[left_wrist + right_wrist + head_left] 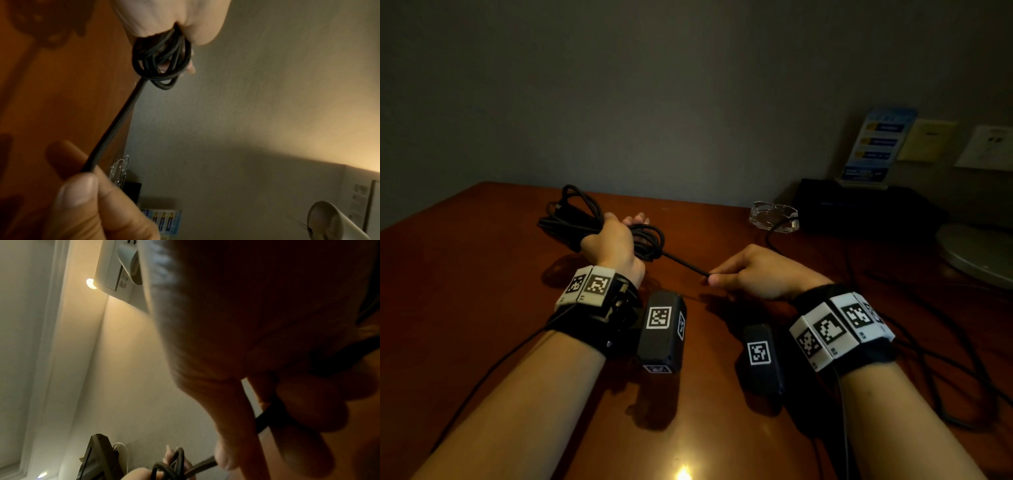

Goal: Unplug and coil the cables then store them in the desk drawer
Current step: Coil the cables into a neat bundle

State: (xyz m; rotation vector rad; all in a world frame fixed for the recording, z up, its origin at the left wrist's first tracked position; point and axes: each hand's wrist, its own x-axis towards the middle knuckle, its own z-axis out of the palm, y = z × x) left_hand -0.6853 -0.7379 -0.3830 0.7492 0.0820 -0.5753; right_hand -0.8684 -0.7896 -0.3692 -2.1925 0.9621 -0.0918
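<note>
The left hand (616,240) has its fingers curled tight round a bundle of thin black round cable (571,219), whose loops stick out to the left and right of the fist, above the far left part of the glossy reddish-brown wooden desk (482,291). From the bundle one taut strand runs right and nearer to the right hand (756,274), whose thumb and curled fingers pinch it at mid-desk. Bare polished wood lies between and in front of both forearms. Farther right a clear faceted glass ashtray (774,212) stands near the far edge, with loose black cables (914,329) trailing over the right side.
</note>
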